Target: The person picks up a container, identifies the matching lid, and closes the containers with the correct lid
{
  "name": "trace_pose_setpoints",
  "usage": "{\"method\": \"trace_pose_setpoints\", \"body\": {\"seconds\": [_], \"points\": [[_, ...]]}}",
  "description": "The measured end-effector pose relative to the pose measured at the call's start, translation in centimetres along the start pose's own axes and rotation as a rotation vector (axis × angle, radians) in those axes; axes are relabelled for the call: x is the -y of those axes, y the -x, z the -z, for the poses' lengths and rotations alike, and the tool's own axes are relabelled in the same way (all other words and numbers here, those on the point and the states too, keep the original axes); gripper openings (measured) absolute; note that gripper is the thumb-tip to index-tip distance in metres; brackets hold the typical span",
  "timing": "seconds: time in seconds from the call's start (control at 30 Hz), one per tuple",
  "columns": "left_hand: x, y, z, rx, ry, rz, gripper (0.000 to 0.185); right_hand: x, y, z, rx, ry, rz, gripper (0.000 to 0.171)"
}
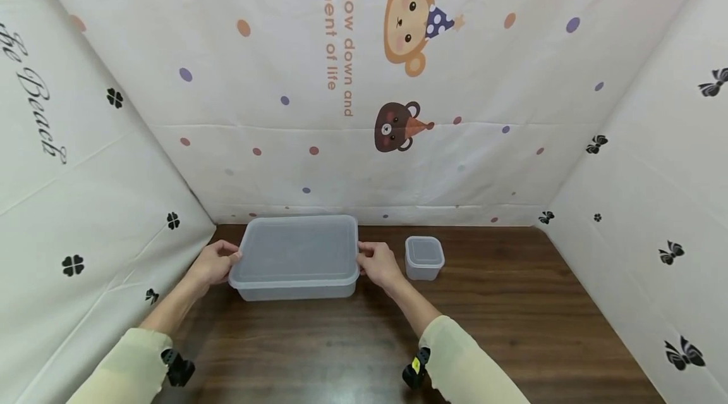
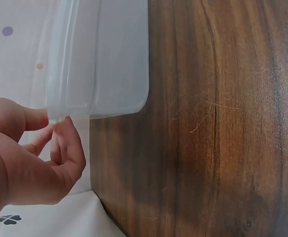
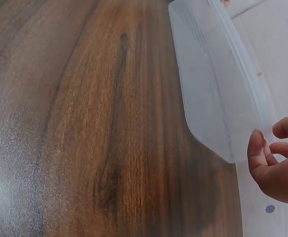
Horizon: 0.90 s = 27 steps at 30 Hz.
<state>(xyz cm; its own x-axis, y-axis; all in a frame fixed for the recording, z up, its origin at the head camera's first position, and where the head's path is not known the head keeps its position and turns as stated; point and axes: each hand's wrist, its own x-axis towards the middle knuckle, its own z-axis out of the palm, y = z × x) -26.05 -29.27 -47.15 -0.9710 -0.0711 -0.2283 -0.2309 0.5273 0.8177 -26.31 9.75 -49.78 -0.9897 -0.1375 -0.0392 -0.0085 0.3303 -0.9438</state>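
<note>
A large, flat, translucent plastic container (image 1: 298, 252) with its lid on lies near the back of the table, left of centre. My left hand (image 1: 213, 262) pinches the lid rim at its left end, thumb on one side and curled fingers on the other, as the left wrist view shows on the container (image 2: 119, 59). At the opposite end my right hand (image 1: 380, 263) pinches the rim the same way; in the right wrist view its fingers (image 3: 256, 145) are at the corner of the container (image 3: 208, 74).
A small square lidded container (image 1: 424, 258) stands just right of my right hand. The dark wooden table (image 1: 483, 328) is bordered by white printed cloth walls (image 1: 483, 170) at the back and both sides. The left wall (image 1: 131, 233) runs close beside my left forearm.
</note>
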Motion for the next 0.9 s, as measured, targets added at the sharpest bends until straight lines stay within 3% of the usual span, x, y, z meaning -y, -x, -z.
{"method": "trace_pose_setpoints", "body": {"seconds": [0.1,0.33,0.5,0.7,0.9], "points": [[0.0,0.1,-0.1,-0.021,-0.044,-0.021,0.032,0.1,0.0,0.2,-0.005,0.039,0.023,0.046],[-0.3,0.3,-0.6,-0.12,-0.317,-0.13,0.034,0.6,-0.5,0.7,-0.014,0.31,0.136,0.042],[-0.8,0.8,-0.1,-0.081,-0.385,-0.116,0.056,1.3,-0.2,1.6,0.04,0.412,0.166,0.049],[-2.3,1.8,-0.1,-0.056,-0.543,-0.273,0.074,1.9,0.2,3.3,0.127,0.507,0.247,0.048],[-5.3,3.4,-1.7,0.0,-0.628,-0.373,0.076,2.6,1.3,5.2,0.152,0.575,0.356,0.046]]}}
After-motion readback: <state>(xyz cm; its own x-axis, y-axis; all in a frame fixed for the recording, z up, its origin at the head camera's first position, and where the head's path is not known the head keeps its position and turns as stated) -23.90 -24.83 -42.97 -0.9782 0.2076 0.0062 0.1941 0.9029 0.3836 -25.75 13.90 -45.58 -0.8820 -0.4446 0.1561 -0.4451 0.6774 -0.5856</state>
